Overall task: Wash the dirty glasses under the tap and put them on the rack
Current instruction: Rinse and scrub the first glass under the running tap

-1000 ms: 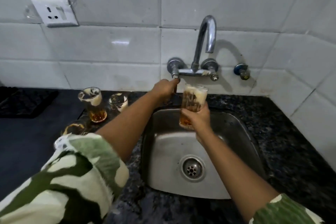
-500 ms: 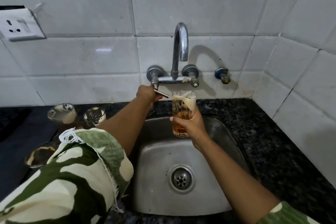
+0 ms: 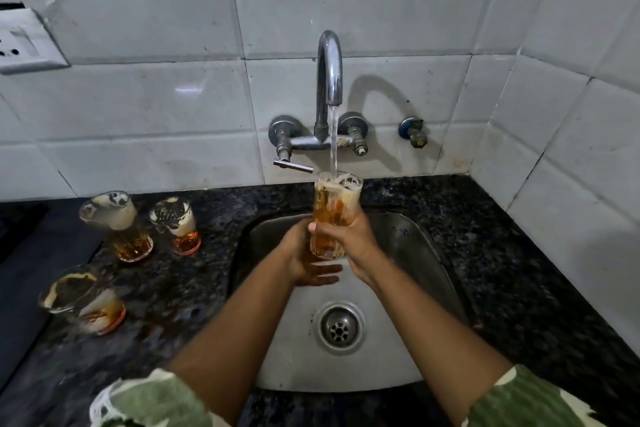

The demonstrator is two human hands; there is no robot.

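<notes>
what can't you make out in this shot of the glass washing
- Rack: nowhere in the head view, so where the glasses go cannot be told.
- Left hand: its palm and how it grips are hidden behind the glass.
- Glass base: covered by the right hand.
- Socket: cut off by the left edge.
- Near glass on the counter: blurred, and whether it tilts or lies is unclear.

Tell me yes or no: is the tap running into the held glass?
Yes, a stream from the tap falls into the glass.
</notes>
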